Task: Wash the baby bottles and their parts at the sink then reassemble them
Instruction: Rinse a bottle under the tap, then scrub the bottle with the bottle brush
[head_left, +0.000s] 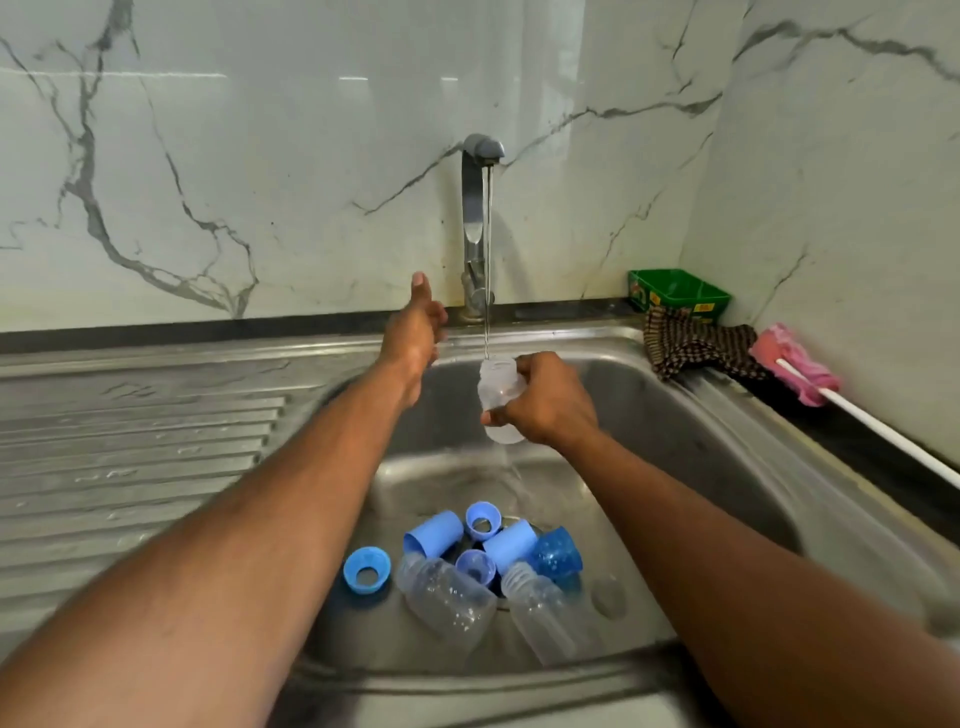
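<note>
Upright, clear bottle (500, 400) fills — right hand (550, 402) grips it; left hand (415, 332) spread.

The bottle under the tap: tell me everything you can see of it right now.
The bottle is clear, frosted-looking plastic, uncapped, with a threaded neck. It is held roughly upright, mouth up, above the sink basin, directly under the running stream from the tap. The right hand grips it from the right side, fingers curled round its body. Water runs off its base into the basin. The left hand is apart from it, fingers open near the tap's base.
</note>
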